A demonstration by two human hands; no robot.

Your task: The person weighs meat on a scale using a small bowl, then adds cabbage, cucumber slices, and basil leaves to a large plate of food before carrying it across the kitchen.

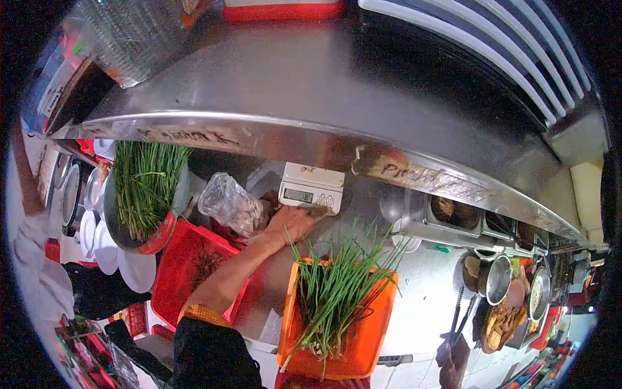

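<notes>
My left hand (295, 224) reaches in from the lower left, its sleeve black with an orange cuff. Its fingers stretch out along the front edge of a white digital kitchen scale (311, 188), near the buttons; they appear to hold nothing. Digits show on the scale's lit display, and small bits lie on its top. Below the hand stands an orange basket (383, 316) of green onions (337, 285). To its left are a clear plastic bag (230, 202) with pale contents and a red basket (175, 269). My right hand is out of view.
A steel shelf (259, 78) overhangs the counter. At left, a large bowl (183, 188) holds long green stalks (146, 188), beside white plates (136, 269). At right, another person's hand (453, 356) holds tongs (461, 314) near a pot (498, 280).
</notes>
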